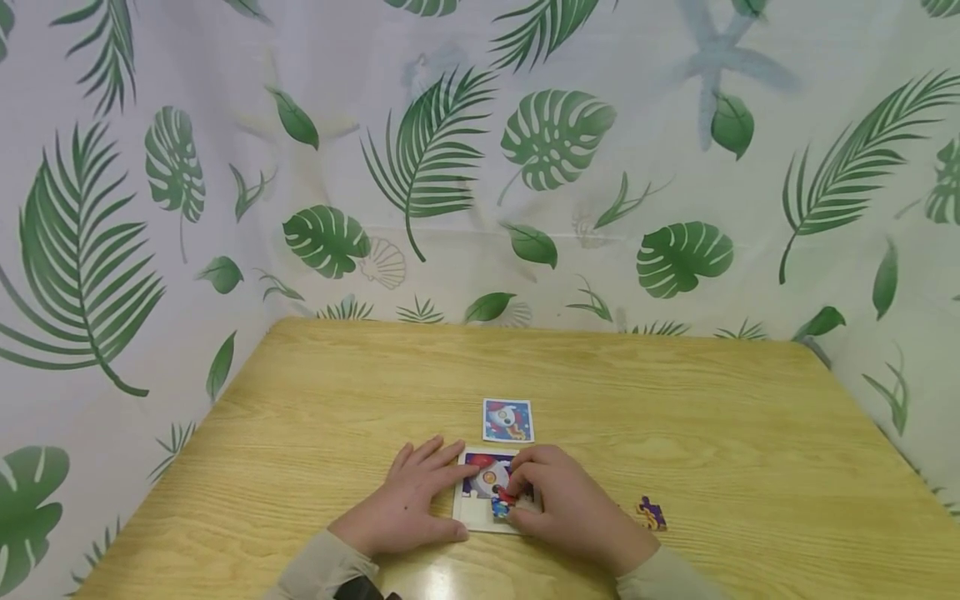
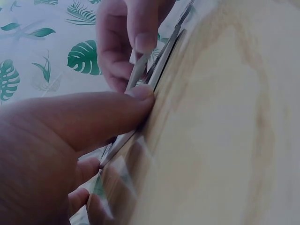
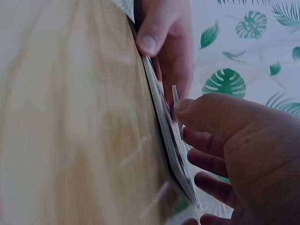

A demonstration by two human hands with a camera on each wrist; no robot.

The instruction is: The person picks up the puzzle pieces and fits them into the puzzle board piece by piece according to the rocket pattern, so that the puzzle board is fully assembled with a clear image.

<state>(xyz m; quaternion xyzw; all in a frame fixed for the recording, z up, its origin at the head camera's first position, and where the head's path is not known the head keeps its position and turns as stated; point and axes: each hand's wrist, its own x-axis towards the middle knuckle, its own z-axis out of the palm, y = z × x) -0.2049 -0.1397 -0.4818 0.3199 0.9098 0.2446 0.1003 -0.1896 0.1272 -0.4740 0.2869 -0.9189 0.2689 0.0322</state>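
A small jigsaw puzzle in a white-edged tray [image 1: 475,515] lies near the table's front, its upper part filled with a picture of a white rounded figure on purple. My right hand [image 1: 573,508] pinches a blue and red puzzle piece [image 1: 500,506] between thumb and fingers, tilted over the tray's lower part. In the right wrist view that piece [image 3: 176,101] stands on edge above the tray. Spread along the tray's left side, my left hand [image 1: 420,500] has its thumb at the lower left corner and its index finger over the puzzle. The right hand hides the tray's right side.
Just behind the tray lies a square picture card [image 1: 507,420] with a similar picture. One loose purple and orange puzzle piece [image 1: 651,513] is on the wooden table [image 1: 360,383], right of the right hand. A leaf-patterned cloth [image 1: 450,275] hangs behind the table.
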